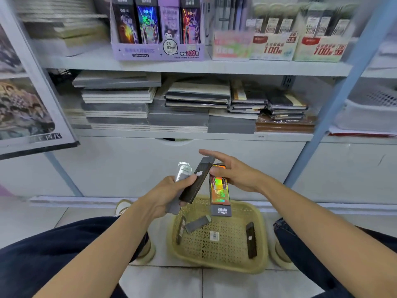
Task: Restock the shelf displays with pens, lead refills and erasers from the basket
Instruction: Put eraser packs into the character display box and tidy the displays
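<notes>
Hanging from the right hand [234, 173], the slim orange-and-green holographic refill box [219, 190] has its long axis near vertical, with the grey printed end downward, above the far side of the woven yellow plastic basket [263, 244]. Thumb and fingers pinch its upper end, and the index finger is stretched straight out.

The left hand [169, 194], just beside it, is clamped on a slim dark grey cardboard box [197, 181] tilted up to the right. It also grips a clear shiny plastic pack [183, 171] behind that box.

Probable destination is the lavender cardboard display carton [158, 53] on the upper shelf, which holds upright packs of matching holographic print. It lies well above both hands and to their left, so the left hand is the nearer.

The shelved packs appear to stand grey end up, so the held box likely needs inverting before insertion. Several slim boxes remain in the basket.
</notes>
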`<state>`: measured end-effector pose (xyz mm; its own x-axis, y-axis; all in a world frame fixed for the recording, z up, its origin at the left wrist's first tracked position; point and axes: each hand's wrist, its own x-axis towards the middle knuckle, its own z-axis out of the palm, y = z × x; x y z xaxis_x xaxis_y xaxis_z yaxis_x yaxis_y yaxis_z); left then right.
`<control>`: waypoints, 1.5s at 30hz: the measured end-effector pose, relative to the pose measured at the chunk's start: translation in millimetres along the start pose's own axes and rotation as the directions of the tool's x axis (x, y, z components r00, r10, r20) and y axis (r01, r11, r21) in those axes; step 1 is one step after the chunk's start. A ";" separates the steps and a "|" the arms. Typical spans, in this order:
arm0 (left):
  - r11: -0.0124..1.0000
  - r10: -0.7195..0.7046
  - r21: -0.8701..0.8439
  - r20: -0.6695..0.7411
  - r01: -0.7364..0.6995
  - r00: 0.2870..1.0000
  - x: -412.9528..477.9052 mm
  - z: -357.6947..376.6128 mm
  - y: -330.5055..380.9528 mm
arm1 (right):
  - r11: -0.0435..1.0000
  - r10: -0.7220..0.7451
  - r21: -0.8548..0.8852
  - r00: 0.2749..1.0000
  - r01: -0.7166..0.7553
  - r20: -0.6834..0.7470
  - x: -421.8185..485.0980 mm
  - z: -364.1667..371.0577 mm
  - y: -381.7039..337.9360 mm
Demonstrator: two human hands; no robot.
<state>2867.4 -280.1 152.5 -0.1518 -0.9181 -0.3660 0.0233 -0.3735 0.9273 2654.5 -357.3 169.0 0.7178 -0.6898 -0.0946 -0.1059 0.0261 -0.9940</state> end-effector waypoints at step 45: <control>0.890 0.415 0.015 -0.440 -0.455 0.796 -19.0 -11.6 123.2 | 0.867 -0.431 -0.377 0.870 0.326 -0.240 22.6 36.0 -116.2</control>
<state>2884.6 -310.3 272.8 0.3236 -0.9444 0.0586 0.0747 0.0873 0.9934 2707.9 -349.9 280.4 0.5046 -0.7849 0.3595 -0.1173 -0.4749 -0.8722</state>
